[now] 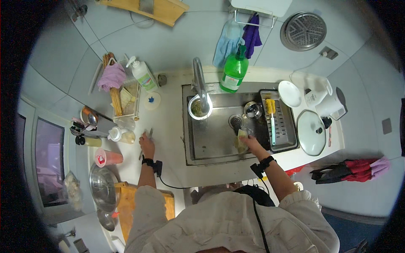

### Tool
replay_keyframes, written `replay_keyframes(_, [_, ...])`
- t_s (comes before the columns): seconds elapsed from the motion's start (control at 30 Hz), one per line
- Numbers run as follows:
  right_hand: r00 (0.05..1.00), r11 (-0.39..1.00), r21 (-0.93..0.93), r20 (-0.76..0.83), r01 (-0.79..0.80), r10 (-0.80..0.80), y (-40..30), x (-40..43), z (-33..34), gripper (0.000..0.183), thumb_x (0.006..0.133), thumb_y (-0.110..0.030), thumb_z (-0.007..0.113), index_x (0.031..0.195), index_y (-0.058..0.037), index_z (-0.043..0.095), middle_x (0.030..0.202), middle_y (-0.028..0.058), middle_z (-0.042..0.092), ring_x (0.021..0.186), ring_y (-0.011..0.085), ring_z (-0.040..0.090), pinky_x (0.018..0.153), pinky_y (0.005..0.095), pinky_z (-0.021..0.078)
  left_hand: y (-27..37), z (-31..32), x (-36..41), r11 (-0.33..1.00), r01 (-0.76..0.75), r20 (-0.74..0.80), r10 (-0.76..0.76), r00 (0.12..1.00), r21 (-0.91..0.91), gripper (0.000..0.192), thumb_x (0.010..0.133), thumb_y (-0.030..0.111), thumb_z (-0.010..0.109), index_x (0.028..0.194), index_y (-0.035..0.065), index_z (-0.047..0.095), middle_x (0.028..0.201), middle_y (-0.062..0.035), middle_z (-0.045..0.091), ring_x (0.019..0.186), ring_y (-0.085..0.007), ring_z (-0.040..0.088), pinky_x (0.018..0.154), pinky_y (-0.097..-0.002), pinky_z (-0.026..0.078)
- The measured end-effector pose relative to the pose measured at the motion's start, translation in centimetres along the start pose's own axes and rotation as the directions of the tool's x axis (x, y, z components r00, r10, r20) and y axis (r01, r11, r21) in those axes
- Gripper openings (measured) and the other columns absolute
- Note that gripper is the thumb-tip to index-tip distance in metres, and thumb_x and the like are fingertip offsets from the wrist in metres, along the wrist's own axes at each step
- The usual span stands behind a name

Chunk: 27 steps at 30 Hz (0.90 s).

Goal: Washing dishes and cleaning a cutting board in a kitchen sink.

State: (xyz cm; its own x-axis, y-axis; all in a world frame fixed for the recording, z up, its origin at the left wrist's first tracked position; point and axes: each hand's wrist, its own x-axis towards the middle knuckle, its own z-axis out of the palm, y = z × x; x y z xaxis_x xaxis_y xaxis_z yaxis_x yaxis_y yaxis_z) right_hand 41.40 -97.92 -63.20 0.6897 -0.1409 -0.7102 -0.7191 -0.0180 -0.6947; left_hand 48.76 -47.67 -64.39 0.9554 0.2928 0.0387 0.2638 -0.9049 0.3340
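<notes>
My left hand [147, 147] is on the white counter [169, 126] left of the sink, its fingers around a slim metal utensil [151, 133], perhaps a knife. One end shows beyond the fingers, and the middle is hidden. Over the right part of the steel sink [215, 139], my right hand [252, 145] grips a pale yellow-green piece [242, 141], a vegetable or a sponge; I cannot tell which. Just beyond that hand lie the drain [236, 121] and a small metal cup [252, 110]. The curved faucet [199, 79] reaches over a white-rimmed strainer [191, 114] with greenish scraps.
Right of the hand, a drain tray [284, 126] holds a yellow-headed brush [272, 121]. A glass lid [311, 132] and white plate [289, 94] lie beside it. A green bottle [235, 71] stands behind. Leftward are a pink cup [109, 157], metal bowls [102, 189] and a wooden board [170, 202].
</notes>
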Motion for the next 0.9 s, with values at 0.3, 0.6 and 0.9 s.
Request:
replay_keyframes(0.3, [0.967,0.826,0.554,-0.145,-0.097,0.211,2.2,6.6,-3.2,0.033,0.077,-0.016,0.056,0.106,-0.0021,0.047,0.094,0.0107,0.055,0.083,0.0259,0.057,0.071,0.0400,0.0478,11.8,0.9,-6.2,0.934,-0.357,-0.044,0.356,0.933,-0.001,0.060,0.069,0.018,0.061,0.123,0.0096,0.034,0.127,-0.0168,0.030,0.122,-0.0342,0.021,0.097,-0.0484,0.023])
replay_keyframes(0.6, [0.892,0.970,-0.060,-0.384,0.234,-0.239,-4.2,17.2,-4.7,0.046,0.069,-0.022,0.066,0.103,0.0050,0.051,0.093,0.0120,0.057,0.080,0.0221,0.057,0.065,0.0339,0.0449,15.6,1.4,-10.0,0.923,-0.200,0.430,0.043,0.902,0.329,0.082,0.066,0.023,0.067,0.131,0.0132,0.019,0.138,-0.0166,0.009,0.124,-0.0425,0.011,0.087,-0.0591,0.031])
replay_keyframes(0.9, [0.916,0.968,-0.016,-0.321,0.251,-0.243,-2.4,25.9,-5.1,0.048,0.072,-0.023,0.064,0.111,0.0011,0.048,0.100,0.0111,0.055,0.087,0.0194,0.053,0.072,0.0318,0.0432,17.6,1.6,-9.5,0.914,-0.138,0.431,-0.044,0.901,0.383,0.088,0.065,0.022,0.068,0.134,0.0137,0.014,0.139,-0.0167,0.007,0.124,-0.0432,0.011,0.086,-0.0582,0.031])
